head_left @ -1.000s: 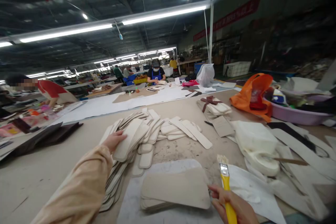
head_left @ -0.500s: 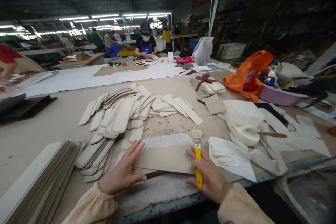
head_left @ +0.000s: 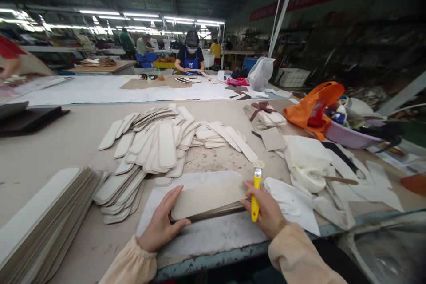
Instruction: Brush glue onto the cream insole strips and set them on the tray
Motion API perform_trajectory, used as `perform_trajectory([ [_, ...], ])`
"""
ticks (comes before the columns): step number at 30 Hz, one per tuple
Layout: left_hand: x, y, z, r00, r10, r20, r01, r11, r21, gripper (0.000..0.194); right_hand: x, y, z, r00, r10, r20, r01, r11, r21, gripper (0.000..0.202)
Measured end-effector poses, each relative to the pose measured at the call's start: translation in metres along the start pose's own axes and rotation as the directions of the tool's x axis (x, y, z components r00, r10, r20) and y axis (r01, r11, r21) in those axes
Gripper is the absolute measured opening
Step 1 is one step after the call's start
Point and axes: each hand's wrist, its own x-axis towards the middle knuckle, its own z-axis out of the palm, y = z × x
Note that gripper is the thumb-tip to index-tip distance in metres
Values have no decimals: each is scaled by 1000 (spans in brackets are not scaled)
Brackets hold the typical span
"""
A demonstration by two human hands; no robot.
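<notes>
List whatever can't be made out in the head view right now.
All in the head view:
Stack between the hands: right end partly covered by the right hand; layers too fine to count.
Long strips at lower left: near ends cut off by the picture's edge.
Red banner: lettering too small and blurred.
Person in red: cut off by the left edge.

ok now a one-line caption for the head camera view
Left hand and right hand, which also holds a yellow brush, steady a stack of flat pieces.
</notes>
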Motion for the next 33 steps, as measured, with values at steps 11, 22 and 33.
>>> perform_trajectory([
  [11, -2, -1, 0, 999, -33, -43, 24, 982, -189, 91, 33, -107, 9, 964, 241, 111, -260, 777, 573, 35],
  [22, -2, -3, 3, 991, -135, -14, 121, 927, -354, 109, 65, -130, 71, 860, 405, 311, -509, 634, 582, 33],
  [33, 0, -6, 2, 995, -97, -26, 88, 969, -233, 102, 66, -100, 50, 860, 448, 244, -510, 760, 402, 32],
])
